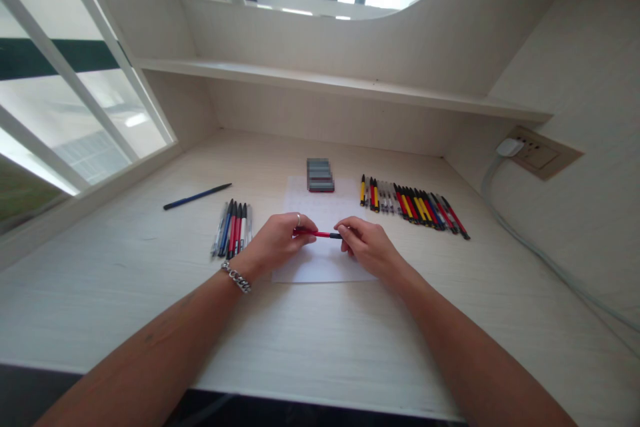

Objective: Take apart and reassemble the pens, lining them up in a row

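Observation:
A red pen [324, 235] with a black end lies level between my two hands, above a white sheet of paper [325, 270]. My left hand [283, 237] pinches its red left part; a ring and a chain bracelet show on this arm. At the black right end, the fingers of my right hand [367, 243] are closed on the pen. The exact tip is hidden by those fingers. Just left of my left hand lies a group of several pens [233, 230] in clear, blue, red and white.
To the right, a long row of pens [415, 205] in yellow, red, black and clear lies on the desk. A single blue pen [197, 196] is at the far left. Behind the paper stands a blurred small block [320, 175]. A cable [525, 240] runs from the wall socket [547, 152].

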`<state>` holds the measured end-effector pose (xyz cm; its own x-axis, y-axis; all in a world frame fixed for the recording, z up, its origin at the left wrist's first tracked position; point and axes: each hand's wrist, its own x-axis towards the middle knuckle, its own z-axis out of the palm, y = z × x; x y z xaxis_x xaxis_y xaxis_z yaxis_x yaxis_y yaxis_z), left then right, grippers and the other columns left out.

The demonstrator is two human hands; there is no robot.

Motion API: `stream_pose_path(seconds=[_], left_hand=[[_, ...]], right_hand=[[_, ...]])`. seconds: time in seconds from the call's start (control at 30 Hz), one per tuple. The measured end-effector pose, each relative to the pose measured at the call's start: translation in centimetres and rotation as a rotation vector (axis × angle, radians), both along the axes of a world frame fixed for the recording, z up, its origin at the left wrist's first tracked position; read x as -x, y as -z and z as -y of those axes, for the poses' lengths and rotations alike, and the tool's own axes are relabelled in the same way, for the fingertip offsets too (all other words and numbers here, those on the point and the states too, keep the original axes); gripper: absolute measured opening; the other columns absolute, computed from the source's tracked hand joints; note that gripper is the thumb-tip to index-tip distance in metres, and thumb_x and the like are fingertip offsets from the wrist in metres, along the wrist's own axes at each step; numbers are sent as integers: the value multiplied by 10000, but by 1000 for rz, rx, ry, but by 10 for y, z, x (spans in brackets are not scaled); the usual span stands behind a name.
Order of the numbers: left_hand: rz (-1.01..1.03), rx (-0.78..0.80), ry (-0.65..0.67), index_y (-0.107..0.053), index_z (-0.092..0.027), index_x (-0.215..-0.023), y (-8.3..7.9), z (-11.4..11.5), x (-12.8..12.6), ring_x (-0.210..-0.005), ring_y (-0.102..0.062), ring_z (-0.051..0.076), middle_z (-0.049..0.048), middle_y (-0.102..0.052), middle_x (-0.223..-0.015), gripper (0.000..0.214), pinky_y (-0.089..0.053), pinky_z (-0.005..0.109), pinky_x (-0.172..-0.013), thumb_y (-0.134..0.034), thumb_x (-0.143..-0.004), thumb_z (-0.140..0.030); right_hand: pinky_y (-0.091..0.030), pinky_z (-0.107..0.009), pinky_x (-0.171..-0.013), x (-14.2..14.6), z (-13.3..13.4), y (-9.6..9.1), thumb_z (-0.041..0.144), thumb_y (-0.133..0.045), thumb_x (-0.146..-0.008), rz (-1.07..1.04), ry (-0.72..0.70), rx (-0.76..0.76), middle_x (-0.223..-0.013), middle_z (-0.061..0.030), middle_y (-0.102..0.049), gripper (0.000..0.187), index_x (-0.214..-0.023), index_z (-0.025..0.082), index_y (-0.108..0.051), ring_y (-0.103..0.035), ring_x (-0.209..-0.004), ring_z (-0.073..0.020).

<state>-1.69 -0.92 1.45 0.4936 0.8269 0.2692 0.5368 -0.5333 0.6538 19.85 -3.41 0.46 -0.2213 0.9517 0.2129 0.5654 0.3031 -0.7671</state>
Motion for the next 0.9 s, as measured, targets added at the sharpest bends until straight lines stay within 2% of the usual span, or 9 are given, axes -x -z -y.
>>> stream_pose_path(seconds=[0.2,0.3,0.4,0.5,0.57,0.67,0.73,0.83,0.9], left_hand=[[-24,19,8,-690,-222,-918,-2,1,-1,-697,-607,140,10,-703,-810,195,-444,242,-638,-521,-846,-287],[4,10,4,-689,-218,-887,0,1,-2,-706,-610,140,4,-699,-802,143,-451,240,-652,-586,-802,-268],[40,-9,-16,-688,-213,-851,2,1,-1,-729,-615,144,4,-695,-802,110,-461,244,-679,-631,-763,-246],[46,-12,-19,-691,-214,-848,4,1,-1,-741,-619,147,6,-698,-813,109,-467,248,-694,-633,-758,-231],[40,2,-14,-694,-215,-854,4,1,-1,-741,-621,146,8,-702,-817,114,-468,246,-691,-623,-766,-236],[21,24,-8,-698,-222,-878,2,1,-2,-723,-621,141,6,-708,-813,141,-465,239,-667,-585,-801,-258],[6,25,-7,-700,-225,-886,1,1,-2,-709,-620,137,2,-709,-804,149,-464,235,-656,-578,-809,-265],[3,0,-14,-702,-222,-871,1,1,-3,-715,-622,137,0,-708,-802,131,-468,233,-669,-602,-792,-252],[3,-29,-25,-704,-222,-861,2,1,-3,-724,-624,140,0,-707,-808,122,-473,238,-683,-612,-782,-237]], right_hand=[[-442,-239,-673,-2,-1,-4,263,-637,-769,-26,7,-143,-922,-23,-668,160,-920,214,-660,-596,-781,-139],[-422,-234,-647,-2,-1,-3,266,-560,-827,16,2,-96,-785,-8,-668,119,-851,206,-659,-586,-705,-127],[-376,-231,-581,1,0,-1,320,-458,-888,123,15,-54,-655,3,-636,264,-749,191,-642,-542,-590,-110],[-346,-233,-551,2,-1,0,354,-423,-904,188,22,-40,-620,5,-619,321,-731,190,-639,-518,-561,-109],[-354,-233,-566,1,-1,0,359,-430,-903,183,5,-42,-642,5,-628,311,-747,195,-642,-527,-584,-112],[-389,-232,-645,0,-2,-1,338,-549,-845,131,-14,-108,-808,-3,-665,165,-868,208,-647,-560,-686,-119],[-395,-233,-694,0,-1,-2,291,-597,-814,132,-17,-152,-886,-6,-667,139,-924,219,-640,-569,-755,-127],[-383,-240,-686,1,1,-3,268,-548,-848,228,-13,-151,-862,-8,-665,110,-881,221,-641,-564,-771,-137],[-371,-245,-661,3,2,-3,289,-504,-875,304,-10,-136,-848,-16,-662,154,-868,217,-639,-559,-749,-140]])
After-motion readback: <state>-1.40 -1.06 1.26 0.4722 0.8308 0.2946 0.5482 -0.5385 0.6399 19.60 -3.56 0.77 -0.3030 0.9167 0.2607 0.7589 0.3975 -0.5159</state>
